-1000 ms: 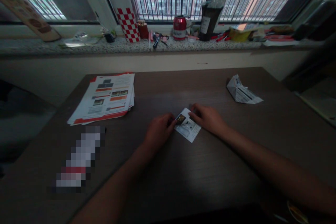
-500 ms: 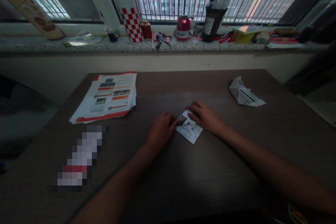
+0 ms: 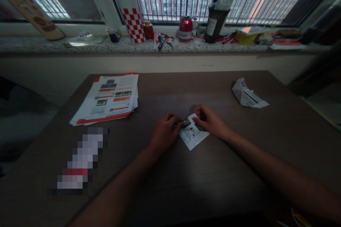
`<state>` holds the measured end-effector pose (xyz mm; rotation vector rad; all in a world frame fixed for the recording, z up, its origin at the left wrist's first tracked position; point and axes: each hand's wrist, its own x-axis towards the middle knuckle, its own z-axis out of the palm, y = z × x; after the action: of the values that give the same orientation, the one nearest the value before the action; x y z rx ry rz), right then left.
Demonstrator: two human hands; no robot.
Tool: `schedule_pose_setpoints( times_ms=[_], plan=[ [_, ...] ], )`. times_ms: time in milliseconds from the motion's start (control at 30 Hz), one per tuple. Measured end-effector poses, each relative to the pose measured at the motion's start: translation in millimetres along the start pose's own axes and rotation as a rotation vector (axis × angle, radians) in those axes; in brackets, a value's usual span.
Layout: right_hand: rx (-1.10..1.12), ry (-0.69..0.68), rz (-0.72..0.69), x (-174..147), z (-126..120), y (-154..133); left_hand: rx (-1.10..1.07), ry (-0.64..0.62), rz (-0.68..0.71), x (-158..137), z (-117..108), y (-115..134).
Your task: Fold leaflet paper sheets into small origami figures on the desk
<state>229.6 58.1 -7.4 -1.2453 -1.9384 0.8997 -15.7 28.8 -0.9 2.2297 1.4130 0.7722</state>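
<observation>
A small folded sheet of printed paper (image 3: pixel 192 136) is held low over the brown table, one corner pointing toward me. My left hand (image 3: pixel 165 129) pinches its left corner between thumb and fingers. On the other side, my right hand (image 3: pixel 209 118) has its thumb on the paper's upper right edge, the fingers curled behind. A small dark picture shows on the paper between the two hands. Farther off to the right stands a folded paper shape (image 3: pixel 249 95) with printed text, touched by neither hand.
A stack of printed sheets (image 3: pixel 109 95) lies at the table's back left. Nearer on that side is a pixelated object (image 3: pixel 82 159). Along the windowsill (image 3: pixel 101 48) stand a checkered vase (image 3: pixel 131 17), a red can (image 3: pixel 185 30) and a dark cup (image 3: pixel 214 23).
The folded paper has turned a little, its near corner shifting left and toward me. My right hand's fingers have curled from lying over the paper into a pinch at its edge.
</observation>
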Motion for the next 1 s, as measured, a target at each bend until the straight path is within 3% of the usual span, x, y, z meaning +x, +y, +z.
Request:
schedule_pose_setpoints(
  times_ms=[133,300,1000],
  plan=[
    [0.226,0.043,0.038,-7.4,-0.7,-5.7,-0.199,-0.028,-0.040,-1.2,-2.0,5.8],
    [0.293,0.051,0.093,-18.8,-4.2,-16.0,-0.448,-0.019,-0.112,-2.2,-1.5,10.4],
    [0.314,0.076,0.206,-34.7,3.9,-18.2,-0.500,-0.012,-0.152,-3.3,-7.2,15.7]
  ],
)
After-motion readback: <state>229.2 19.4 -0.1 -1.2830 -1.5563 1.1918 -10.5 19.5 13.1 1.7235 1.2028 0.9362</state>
